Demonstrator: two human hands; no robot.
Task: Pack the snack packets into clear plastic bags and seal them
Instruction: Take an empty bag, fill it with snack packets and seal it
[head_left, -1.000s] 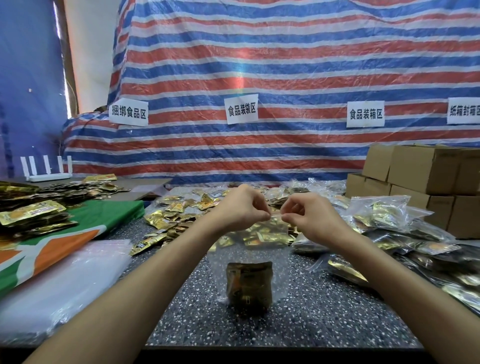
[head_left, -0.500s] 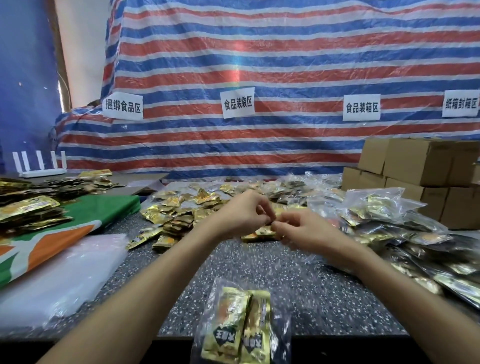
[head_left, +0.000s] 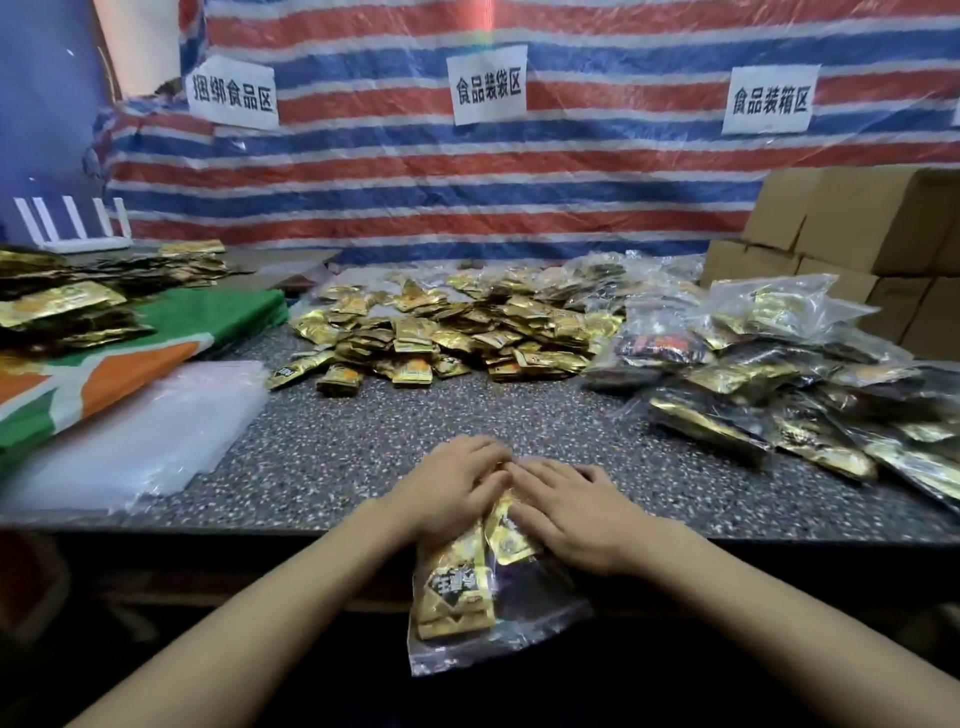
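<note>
Bag (head_left: 535, 618) of clear plastic holding gold snack packets (head_left: 457, 587), overhanging the near edge of the surface (head_left: 337, 452). Left hand (head_left: 452, 488) and right hand (head_left: 566, 514), fingers flat and grasping nothing, press on the bag's upper part; loose packets (head_left: 452, 332) lie beyond the bag.

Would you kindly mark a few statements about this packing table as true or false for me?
1. The left hand and the right hand lie flat on a clear plastic bag that holds gold packets. True.
2. That bag lies wholly on the speckled grey table. False: its lower part hangs past the near edge.
3. The brown cardboard boxes are stacked at the far left. False: they stand at the far right.
4. A heap of loose gold snack packets lies on the table beyond the hands. True.
</note>
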